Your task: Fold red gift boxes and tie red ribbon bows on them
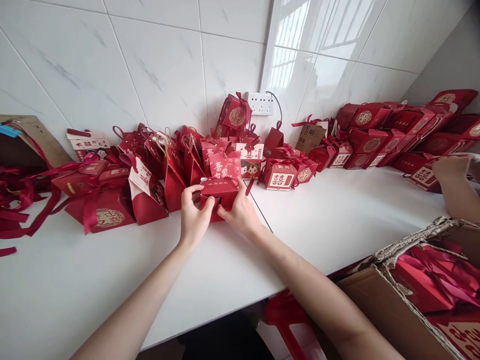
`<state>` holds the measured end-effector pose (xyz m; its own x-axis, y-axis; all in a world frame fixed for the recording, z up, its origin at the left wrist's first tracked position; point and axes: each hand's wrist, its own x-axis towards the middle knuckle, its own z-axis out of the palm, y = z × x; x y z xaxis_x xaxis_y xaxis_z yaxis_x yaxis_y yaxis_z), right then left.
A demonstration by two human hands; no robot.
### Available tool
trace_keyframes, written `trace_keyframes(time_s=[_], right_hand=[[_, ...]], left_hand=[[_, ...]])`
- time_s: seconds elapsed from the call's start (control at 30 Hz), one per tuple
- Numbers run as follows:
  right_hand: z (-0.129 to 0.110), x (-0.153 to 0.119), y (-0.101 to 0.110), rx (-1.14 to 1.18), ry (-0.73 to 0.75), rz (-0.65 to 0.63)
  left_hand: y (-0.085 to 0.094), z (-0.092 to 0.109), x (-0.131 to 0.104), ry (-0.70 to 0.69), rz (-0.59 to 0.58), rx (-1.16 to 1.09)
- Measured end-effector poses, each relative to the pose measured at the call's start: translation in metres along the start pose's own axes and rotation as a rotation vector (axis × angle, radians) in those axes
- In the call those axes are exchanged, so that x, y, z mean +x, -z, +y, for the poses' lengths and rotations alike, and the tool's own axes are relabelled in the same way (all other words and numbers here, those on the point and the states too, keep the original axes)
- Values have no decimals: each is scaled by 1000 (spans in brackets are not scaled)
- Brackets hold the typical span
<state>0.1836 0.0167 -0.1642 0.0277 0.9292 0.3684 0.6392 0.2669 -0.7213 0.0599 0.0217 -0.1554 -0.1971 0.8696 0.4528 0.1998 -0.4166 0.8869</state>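
Observation:
Between my two hands is a small red gift box (220, 188) with gold lettering on its top. My left hand (195, 212) grips its left side, thumb on the front face and fingers curled over the top corner. Its right side is held by my right hand (242, 207), with that thumb low on the front. A dark gap shows in the front face between the thumbs. Right behind it stand red gift bags (225, 164) with pale characters. To the left are a ribboned red box (105, 200) and a white-and-red bag (146, 192).
Stacked red boxes (369, 120) fill the back right, where another person's hand (455, 175) touches one. A torn cardboard carton (375, 295) holding ribboned boxes stands front right. Loose ribbons (22, 200) lie far left. A power strip (260, 103) is on the wall; a red stool (288, 320) is below.

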Motion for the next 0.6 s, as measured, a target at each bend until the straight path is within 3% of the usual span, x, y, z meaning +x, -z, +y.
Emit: trace_keyframes(time_s=[0.43, 0.53, 0.6], right_hand=[[4, 1, 2, -35, 40, -8], [5, 1, 1, -13, 51, 9], [4, 1, 1, 8, 53, 22]], left_hand=[[6, -12, 7, 41, -88, -72], [6, -13, 6, -63, -74, 1], [7, -12, 4, -270, -48, 110]])
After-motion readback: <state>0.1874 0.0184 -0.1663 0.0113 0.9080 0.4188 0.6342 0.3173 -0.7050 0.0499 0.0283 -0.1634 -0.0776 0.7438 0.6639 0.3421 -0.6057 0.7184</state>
